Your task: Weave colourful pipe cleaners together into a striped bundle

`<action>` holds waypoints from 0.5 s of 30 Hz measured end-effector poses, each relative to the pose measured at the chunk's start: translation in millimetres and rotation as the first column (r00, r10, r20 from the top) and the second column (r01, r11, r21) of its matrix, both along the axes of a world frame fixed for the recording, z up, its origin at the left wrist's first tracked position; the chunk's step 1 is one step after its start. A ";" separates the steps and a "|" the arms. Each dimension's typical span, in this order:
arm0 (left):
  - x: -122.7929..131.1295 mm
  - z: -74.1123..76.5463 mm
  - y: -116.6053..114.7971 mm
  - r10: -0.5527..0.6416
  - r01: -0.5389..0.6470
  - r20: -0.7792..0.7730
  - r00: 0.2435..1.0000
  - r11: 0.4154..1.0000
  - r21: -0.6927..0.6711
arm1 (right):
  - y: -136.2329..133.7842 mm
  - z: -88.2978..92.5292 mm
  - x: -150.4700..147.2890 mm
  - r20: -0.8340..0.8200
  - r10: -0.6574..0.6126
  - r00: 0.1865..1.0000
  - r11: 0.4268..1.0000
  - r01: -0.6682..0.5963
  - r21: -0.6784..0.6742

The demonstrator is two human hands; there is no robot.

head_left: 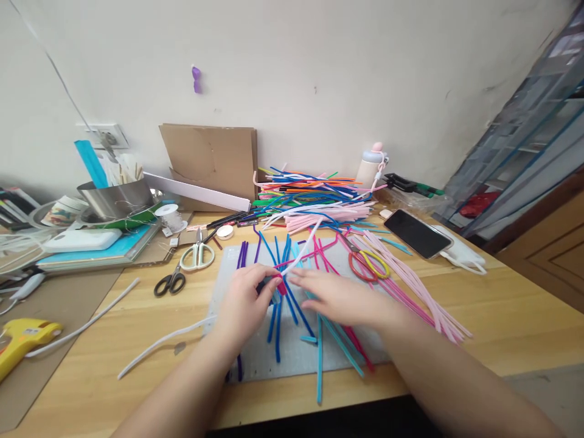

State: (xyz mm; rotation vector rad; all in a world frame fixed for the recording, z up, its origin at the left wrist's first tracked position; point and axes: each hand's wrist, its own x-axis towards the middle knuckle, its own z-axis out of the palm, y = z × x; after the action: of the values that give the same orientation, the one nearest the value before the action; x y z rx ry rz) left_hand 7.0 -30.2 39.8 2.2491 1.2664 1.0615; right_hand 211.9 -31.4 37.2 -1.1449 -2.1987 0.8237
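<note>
The left hand (246, 302) is at the grey mat (253, 363), its grip narrow: thumb and forefinger pinch a bright pink piece (281, 287). The piece sits at the fingertips, with its lower part exposed below the thumb. A white pipe cleaner (303, 250) extends from this pinch point, angled up and toward the right. The right hand (335, 298) is just beside it, fingers extended and thumb apart; its grip is wide. Blur makes it unclear whether the right fingertips touch the white pipe cleaner. Dark blue pipe cleaners (278, 340) lie on the mat, below and between the hands. A light blue pipe cleaner (319, 371) projects past the mat's near edge, over the wooden surface (511, 304). Scissors with red and yellow handles (359, 251) lie beyond the right hand, near the pale pink pipe cleaners (420, 286).
</note>
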 end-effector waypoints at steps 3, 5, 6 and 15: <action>-1.7 0.4 1.7 0.027 -0.026 0.038 0.999 0.999 -0.039 | 19.4 14.0 51.6 0.297 -0.217 0.930 0.975 0.220 0.023; -2.2 -0.6 2.9 0.038 -0.035 0.042 0.998 0.997 -0.064 | 34.7 8.7 81.7 0.542 -0.414 0.731 0.895 0.436 0.095; -2.4 -1.2 3.2 0.041 -0.038 0.037 0.998 0.997 -0.074 | 41.4 2.3 93.6 0.607 -0.485 0.630 0.838 0.532 0.118; -4.4 -1.1 0.3 0.068 -0.065 0.022 0.997 0.991 -0.116 | 56.7 -43.9 128.8 0.601 -0.528 0.601 0.798 0.592 0.109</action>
State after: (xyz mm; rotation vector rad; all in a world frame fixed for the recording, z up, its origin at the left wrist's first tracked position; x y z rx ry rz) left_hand 2.7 -29.8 38.6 2.1148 1.3649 1.0096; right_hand 340.6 25.3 -6.7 -2.2631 -2.0142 0.2936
